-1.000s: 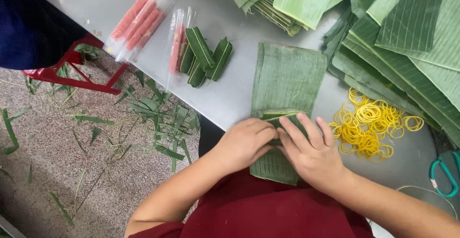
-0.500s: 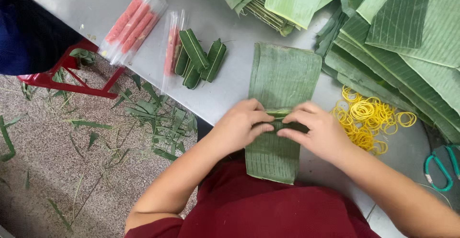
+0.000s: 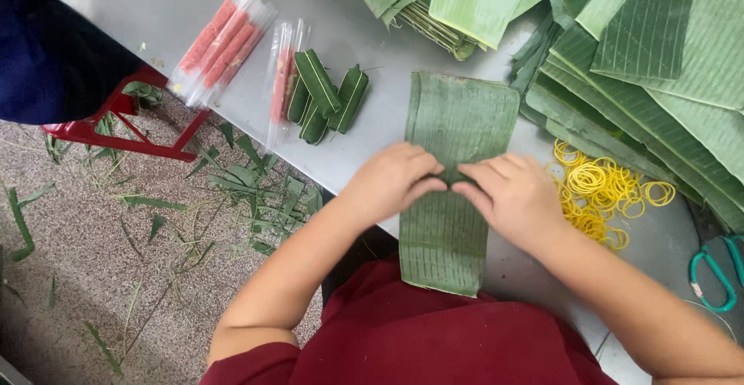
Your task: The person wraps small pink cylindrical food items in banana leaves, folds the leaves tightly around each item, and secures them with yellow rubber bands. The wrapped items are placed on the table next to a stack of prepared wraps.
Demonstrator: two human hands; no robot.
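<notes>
Since a second ago my hands have slid up to the middle of the banana leaf strip (image 3: 457, 199) lying flat on the tabletop (image 3: 356, 160). My left hand (image 3: 391, 179) and right hand (image 3: 515, 195) meet there, fingertips pinching a small green roll; yellow rubber bands (image 3: 601, 191) lie beside the right.

yellow rubber bands (image 3: 601, 191), green scissors (image 3: 717, 272), red stool (image 3: 116, 125)
</notes>
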